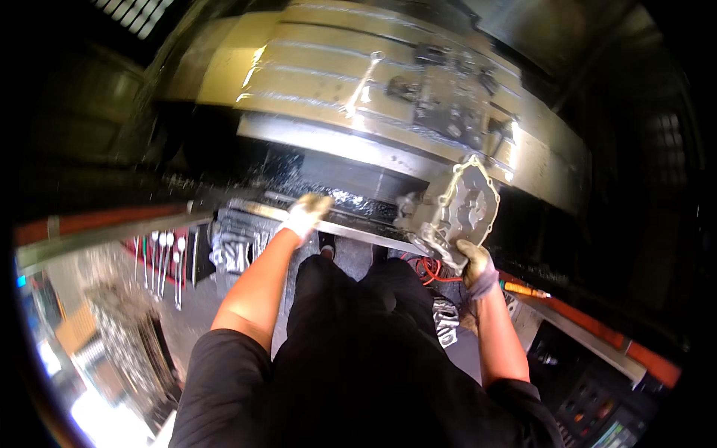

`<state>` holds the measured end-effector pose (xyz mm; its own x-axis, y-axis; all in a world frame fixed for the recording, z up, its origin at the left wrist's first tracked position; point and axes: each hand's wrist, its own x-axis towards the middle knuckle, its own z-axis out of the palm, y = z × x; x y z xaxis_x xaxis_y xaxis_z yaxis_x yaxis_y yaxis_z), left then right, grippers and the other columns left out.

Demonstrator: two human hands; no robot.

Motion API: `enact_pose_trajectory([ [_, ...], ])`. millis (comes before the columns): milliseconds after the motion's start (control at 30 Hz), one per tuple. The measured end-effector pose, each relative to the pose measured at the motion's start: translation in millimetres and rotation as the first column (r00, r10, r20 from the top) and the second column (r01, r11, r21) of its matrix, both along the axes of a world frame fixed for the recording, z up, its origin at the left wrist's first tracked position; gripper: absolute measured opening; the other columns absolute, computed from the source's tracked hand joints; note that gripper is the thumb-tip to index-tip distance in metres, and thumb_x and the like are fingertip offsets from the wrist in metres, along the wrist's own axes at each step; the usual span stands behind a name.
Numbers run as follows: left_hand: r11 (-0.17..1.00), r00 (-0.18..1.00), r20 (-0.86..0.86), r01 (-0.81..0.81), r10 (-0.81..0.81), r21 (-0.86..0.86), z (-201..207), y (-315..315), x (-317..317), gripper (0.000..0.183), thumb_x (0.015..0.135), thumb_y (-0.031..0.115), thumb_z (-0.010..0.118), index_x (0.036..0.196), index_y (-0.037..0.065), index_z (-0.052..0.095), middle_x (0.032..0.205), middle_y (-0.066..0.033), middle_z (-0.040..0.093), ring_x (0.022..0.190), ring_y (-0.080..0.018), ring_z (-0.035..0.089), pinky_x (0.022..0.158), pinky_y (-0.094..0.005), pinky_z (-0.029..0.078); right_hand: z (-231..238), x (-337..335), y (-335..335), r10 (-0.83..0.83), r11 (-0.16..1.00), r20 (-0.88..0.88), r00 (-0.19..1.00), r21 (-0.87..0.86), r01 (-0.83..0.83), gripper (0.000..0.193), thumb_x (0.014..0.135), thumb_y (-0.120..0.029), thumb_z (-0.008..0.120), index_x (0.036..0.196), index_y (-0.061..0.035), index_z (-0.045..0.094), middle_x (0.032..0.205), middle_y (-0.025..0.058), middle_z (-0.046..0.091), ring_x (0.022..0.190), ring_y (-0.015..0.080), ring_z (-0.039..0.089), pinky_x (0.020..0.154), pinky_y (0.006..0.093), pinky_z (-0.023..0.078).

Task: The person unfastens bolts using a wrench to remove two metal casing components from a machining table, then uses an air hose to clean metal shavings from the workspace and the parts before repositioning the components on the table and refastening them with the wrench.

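Observation:
My right hand [476,267], in a work glove, grips the lower edge of a grey cast-metal housing [469,205]. The housing is tilted, with its open, flanged side showing a hollow inside. It is held in front of the machine table [314,78], over the machine's front edge. My left hand [308,213], gloved too, is at the metal front rail [366,233]; it is blurred, so its fingers and any contact with the rail cannot be made out. A dark fixture [448,97] sits on the slotted table, with a wrench [366,82] lying left of it.
Below left, several long-handled tools [160,257] hang or lie beside a red panel. Metal castings [237,245] are stacked near my left arm, more castings [446,321] at lower right. A red hose [427,270] coils below the rail. An orange-handled tool [525,290] lies at right.

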<state>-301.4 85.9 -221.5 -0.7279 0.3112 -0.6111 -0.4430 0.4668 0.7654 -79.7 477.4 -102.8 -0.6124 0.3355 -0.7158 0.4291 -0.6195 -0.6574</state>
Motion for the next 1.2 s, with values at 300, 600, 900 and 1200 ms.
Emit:
enact_pose_trajectory([
  [300,0.342,0.64,-0.169,-0.593,0.749,-0.729,84,-345,391,0.043,0.099,0.034,0.051,0.074,0.002,0.067,0.059,-0.0118,0.062,0.046,-0.0233,0.058,0.045,-0.0415,0.045,-258,-14,33,0.366,0.852,0.309,0.878,0.269,-0.45,0.016,0.083,-0.014,0.075,0.093,-0.001,0.074,0.08,0.0048,0.07,0.065,0.0186,0.064,0.056,0.0327,0.048],
  [600,0.332,0.323,0.163,-0.579,0.932,-0.744,137,-250,568,0.049,0.099,0.054,0.062,0.102,0.006,0.074,0.078,-0.0094,0.073,0.058,-0.0198,0.066,0.049,-0.0361,0.05,-342,-44,-41,0.277,0.961,0.034,0.96,0.017,-0.278,0.035,0.085,0.0,0.07,0.119,-0.0011,0.066,0.102,0.0093,0.072,0.088,0.0254,0.073,0.075,0.0418,0.061],
  [900,0.473,0.584,0.173,-0.41,0.793,-0.78,69,-337,465,0.082,0.093,0.059,0.066,0.141,-0.007,0.056,0.141,-0.0242,0.062,0.135,-0.0326,0.058,0.113,-0.0379,0.042,-307,-57,-41,0.359,0.827,0.586,0.726,0.162,-0.539,0.052,0.086,-0.052,0.074,0.12,-0.0143,0.063,0.095,0.003,0.067,0.07,0.0215,0.06,0.076,0.0465,0.055],
  [1200,0.725,0.747,0.168,-0.522,0.643,-0.45,-85,-414,232,0.077,0.091,0.058,0.069,0.134,-0.006,0.062,0.128,-0.0214,0.07,0.12,-0.03,0.067,0.101,-0.0393,0.05,-201,13,-89,0.33,0.686,0.407,0.852,0.516,-0.512,0.053,0.093,-0.033,0.075,0.135,-0.0072,0.057,0.075,-0.0041,0.055,0.062,0.0095,0.048,0.052,0.0313,0.04],
])
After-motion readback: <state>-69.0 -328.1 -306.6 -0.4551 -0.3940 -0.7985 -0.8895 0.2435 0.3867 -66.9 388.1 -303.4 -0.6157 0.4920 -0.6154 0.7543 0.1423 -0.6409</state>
